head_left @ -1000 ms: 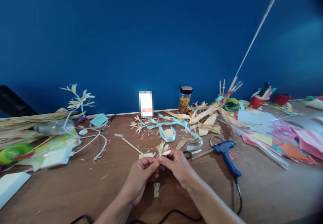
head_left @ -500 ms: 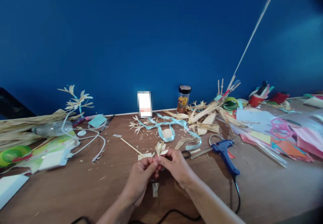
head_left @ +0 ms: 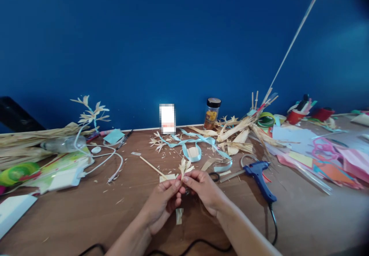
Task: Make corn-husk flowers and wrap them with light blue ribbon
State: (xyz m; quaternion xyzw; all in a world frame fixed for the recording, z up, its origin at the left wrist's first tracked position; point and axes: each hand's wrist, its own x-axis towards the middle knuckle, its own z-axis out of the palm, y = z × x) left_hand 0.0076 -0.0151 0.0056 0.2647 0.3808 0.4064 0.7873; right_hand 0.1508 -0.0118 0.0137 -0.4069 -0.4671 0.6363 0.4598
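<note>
Both hands meet low in the middle of the head view, pinching the base of a small pale flower of dried husk petals [head_left: 185, 167]. My left hand [head_left: 165, 198] is closed on it from the left, fingertips curled. Thumb and fingers of my right hand [head_left: 204, 190] close on it from the right. The petals point up, away from me; the stem end is hidden by fingers. Just beyond lie a thin wooden stick [head_left: 152, 167] and a flat pale husk piece [head_left: 167, 178]. A small husk scrap [head_left: 179, 216] lies under my wrists.
A blue glue gun [head_left: 261, 181] lies to the right, its black cord running forward. Light-blue ribbon [head_left: 193, 154] curls behind the hands. A lidded jar [head_left: 212, 113] and dried husks [head_left: 239, 137] stand near the blue wall. White cables [head_left: 115, 160] and a plastic bottle [head_left: 62, 144] are left.
The flower has tilted slightly and my fingers have shifted their pinch at its base. My left hand's lower fingers show more now. The whole view has drifted slightly.
</note>
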